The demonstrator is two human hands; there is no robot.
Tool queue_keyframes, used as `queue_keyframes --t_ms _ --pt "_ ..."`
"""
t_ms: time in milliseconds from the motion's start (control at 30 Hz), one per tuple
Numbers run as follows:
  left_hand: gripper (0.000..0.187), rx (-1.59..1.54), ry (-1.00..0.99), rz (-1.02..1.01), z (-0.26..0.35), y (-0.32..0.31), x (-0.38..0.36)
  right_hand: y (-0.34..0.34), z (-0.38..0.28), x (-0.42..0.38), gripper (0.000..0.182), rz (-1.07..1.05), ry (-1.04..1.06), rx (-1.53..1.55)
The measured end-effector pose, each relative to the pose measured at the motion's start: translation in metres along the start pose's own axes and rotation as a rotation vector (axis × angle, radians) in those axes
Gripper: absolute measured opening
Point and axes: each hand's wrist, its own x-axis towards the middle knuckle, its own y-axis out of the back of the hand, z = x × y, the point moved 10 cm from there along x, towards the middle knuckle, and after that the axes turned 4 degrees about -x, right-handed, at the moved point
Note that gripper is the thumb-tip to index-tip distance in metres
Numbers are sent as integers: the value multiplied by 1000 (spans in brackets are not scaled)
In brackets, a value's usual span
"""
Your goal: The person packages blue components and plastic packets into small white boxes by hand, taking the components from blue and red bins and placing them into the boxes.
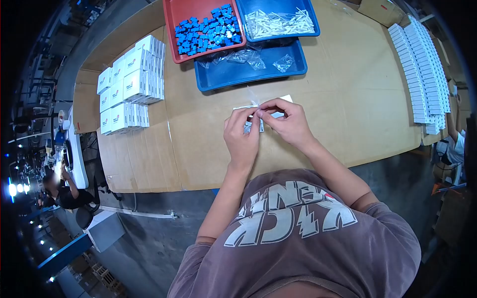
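Close together over the cardboard-covered table, my left hand (242, 136) and my right hand (292, 124) meet at the fingertips. Both are closed in a pinch on a small clear plastic bag (252, 95), whose thin end sticks up beyond the fingers. What the bag holds, if anything, is too small to tell. Under my hands lies a white printed item (284, 99), mostly covered by my fingers, so its kind cannot be made out. Just beyond is a blue tray (248, 82) with several clear plastic bags (284, 63) in it.
A red tray (170, 30) holds many small blue parts; a second blue tray (314, 25) holds white stick-like pieces. Stacked white boxes (131, 87) stand at left, and long stacks of white boxes (420, 74) at right. Other people (69, 191) are visible beyond the table (198, 144).
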Motion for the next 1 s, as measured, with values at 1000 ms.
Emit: queue_keyframes --t_ms 1000 --pt "25 -856 701 71 -74 -19 -23 0 3 3 23 -27 131 227"
